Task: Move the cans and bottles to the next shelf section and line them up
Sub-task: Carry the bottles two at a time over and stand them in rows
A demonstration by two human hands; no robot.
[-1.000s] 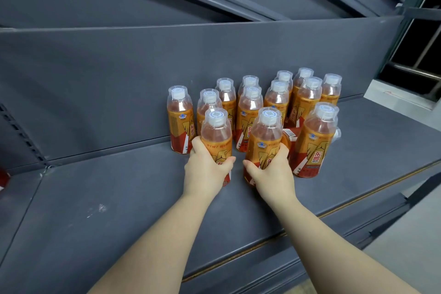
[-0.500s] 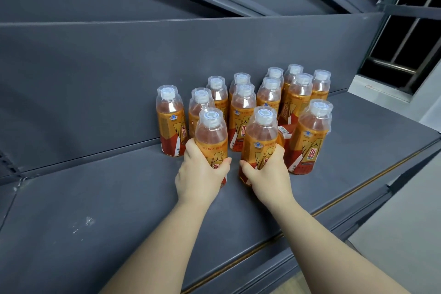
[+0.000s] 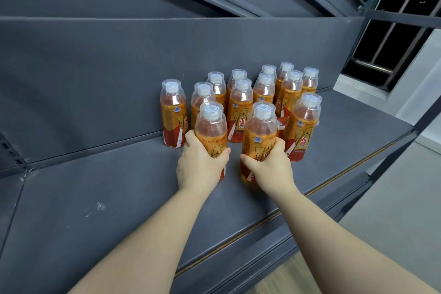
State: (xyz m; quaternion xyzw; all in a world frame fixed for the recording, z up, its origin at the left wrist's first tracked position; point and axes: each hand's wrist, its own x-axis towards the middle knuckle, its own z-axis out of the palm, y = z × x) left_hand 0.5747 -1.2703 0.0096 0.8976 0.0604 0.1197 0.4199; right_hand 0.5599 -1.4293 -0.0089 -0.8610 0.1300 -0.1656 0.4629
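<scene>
Grip status: left hand (image 3: pixel 200 169) curled round front-left bottle (image 3: pixel 211 126), right hand (image 3: pixel 269 169) round front-right bottle (image 3: pixel 261 131), both low over shelf (image 3: pixel 107 198). Pack (image 3: pixel 241 107) behind looks ragged; I'd say lining-up is mostly left.

Cluster of upright bottles (image 3: pixel 241 112) on the shelf (image 3: pixel 107 186), right of centre, backed against the rear panel (image 3: pixel 119 74). In front, two more side by side: left hand (image 3: pixel 199 167) gripping the left bottle (image 3: pixel 211 126), right hand (image 3: pixel 272 167) gripping the right bottle (image 3: pixel 261 126).
</scene>
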